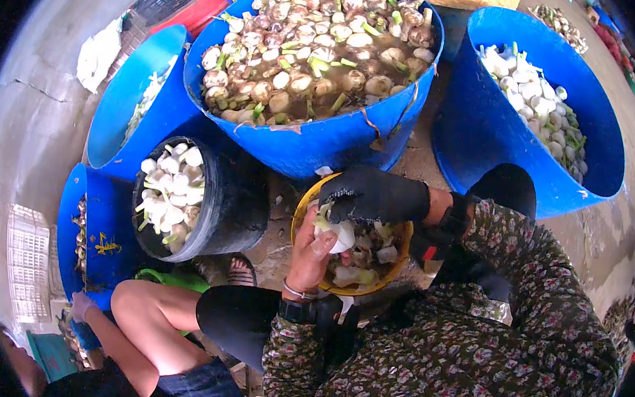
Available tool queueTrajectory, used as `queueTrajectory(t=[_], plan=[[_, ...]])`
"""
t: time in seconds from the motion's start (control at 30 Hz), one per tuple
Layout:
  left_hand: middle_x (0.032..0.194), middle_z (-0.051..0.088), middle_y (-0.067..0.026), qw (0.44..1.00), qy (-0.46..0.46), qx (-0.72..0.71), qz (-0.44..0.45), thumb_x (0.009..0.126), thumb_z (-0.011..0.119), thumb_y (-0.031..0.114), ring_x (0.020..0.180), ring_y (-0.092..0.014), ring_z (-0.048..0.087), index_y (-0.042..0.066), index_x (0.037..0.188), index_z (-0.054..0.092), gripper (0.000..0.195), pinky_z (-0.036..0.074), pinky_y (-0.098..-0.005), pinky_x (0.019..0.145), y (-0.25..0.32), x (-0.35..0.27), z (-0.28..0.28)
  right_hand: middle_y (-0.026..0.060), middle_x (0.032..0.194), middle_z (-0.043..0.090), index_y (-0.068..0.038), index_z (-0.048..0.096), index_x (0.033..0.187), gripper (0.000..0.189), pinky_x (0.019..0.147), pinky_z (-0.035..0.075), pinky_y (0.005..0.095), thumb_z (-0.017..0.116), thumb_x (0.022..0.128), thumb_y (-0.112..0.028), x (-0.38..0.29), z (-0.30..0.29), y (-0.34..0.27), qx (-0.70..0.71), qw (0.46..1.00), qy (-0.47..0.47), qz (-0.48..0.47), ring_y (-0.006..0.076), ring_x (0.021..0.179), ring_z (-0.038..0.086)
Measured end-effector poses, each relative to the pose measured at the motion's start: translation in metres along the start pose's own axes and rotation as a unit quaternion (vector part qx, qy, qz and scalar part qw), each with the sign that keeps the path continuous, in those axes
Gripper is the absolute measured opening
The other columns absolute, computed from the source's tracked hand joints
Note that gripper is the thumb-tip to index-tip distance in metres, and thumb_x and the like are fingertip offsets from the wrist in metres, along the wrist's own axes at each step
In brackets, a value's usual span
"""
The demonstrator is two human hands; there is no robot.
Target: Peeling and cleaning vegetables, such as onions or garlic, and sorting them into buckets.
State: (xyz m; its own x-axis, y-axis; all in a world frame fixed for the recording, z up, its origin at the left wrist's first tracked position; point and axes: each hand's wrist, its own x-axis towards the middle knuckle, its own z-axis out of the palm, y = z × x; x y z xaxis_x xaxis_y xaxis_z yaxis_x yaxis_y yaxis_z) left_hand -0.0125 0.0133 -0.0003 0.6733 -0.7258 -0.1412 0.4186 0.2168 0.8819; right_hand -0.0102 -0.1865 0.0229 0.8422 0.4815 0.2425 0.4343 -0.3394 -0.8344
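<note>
My left hand [308, 254], bare with a bracelet and a dark wristband, holds a white garlic bulb [342, 237] between thumb and fingers. From the right, my right hand [376, 196] in a black glove curls over the top of the same bulb, close to its pale green neck. Its fingertips are partly hidden, so I cannot tell whether a small tool is in them. Both hands are above a yellow-rimmed bucket [404, 261] that contains peelings and stem scraps [357, 277].
Ahead stands a large blue tub [299, 146] of unpeeled bulbs in murky water. A black bucket [233, 208] of white bulbs leans at left. Another blue tub [501, 140] of cleaned bulbs tilts at right. A person's bare knee [146, 308] is close on the left.
</note>
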Motion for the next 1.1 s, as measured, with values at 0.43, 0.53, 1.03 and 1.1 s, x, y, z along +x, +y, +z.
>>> queueTrajectory(t=[0.43,0.53,1.03,1.1], plan=[[0.095,0.054,-0.0051,0.974,0.062,0.188,0.112,0.076,0.066,0.011,0.081,-0.012,0.054,0.002,0.120,0.039,0.052,0.047,-0.0256,0.069,0.017,-0.001,0.019,0.0066,0.094,0.061,0.001,0.059,0.102,0.022,0.079,0.045,0.0300,0.061,0.083,-0.010,-0.003,0.024,0.023,0.057,0.971,0.232,-0.014,0.0134,0.088,0.055],[0.104,0.050,-0.0062,0.956,0.029,0.250,0.150,0.073,0.066,0.003,0.091,-0.015,0.052,0.001,0.122,0.039,0.056,0.042,-0.0279,0.084,0.020,-0.004,0.027,0.0047,0.090,0.061,0.001,0.060,0.100,0.019,0.077,0.045,0.0291,0.059,0.085,-0.011,0.006,0.016,0.014,0.017,0.983,0.183,0.005,0.0122,0.085,0.055],[0.088,0.057,-0.0121,0.977,0.138,-0.118,0.114,0.092,0.040,0.034,0.069,-0.021,0.058,0.004,0.120,0.036,0.041,0.050,-0.0339,0.053,0.005,0.015,0.026,0.0079,0.084,0.063,0.002,0.057,0.100,0.023,0.073,0.047,0.0295,0.060,0.084,-0.014,0.019,0.007,-0.034,0.084,0.949,0.300,0.049,0.0164,0.079,0.059],[0.083,0.057,-0.0095,0.976,0.132,-0.159,0.072,0.090,0.039,0.042,0.065,-0.019,0.055,0.006,0.114,0.043,0.043,0.047,-0.0320,0.053,0.002,0.015,0.027,0.0076,0.085,0.063,0.001,0.057,0.102,0.022,0.072,0.047,0.0299,0.059,0.085,-0.013,0.020,0.009,0.000,0.081,0.937,0.337,-0.029,0.0170,0.079,0.060]])
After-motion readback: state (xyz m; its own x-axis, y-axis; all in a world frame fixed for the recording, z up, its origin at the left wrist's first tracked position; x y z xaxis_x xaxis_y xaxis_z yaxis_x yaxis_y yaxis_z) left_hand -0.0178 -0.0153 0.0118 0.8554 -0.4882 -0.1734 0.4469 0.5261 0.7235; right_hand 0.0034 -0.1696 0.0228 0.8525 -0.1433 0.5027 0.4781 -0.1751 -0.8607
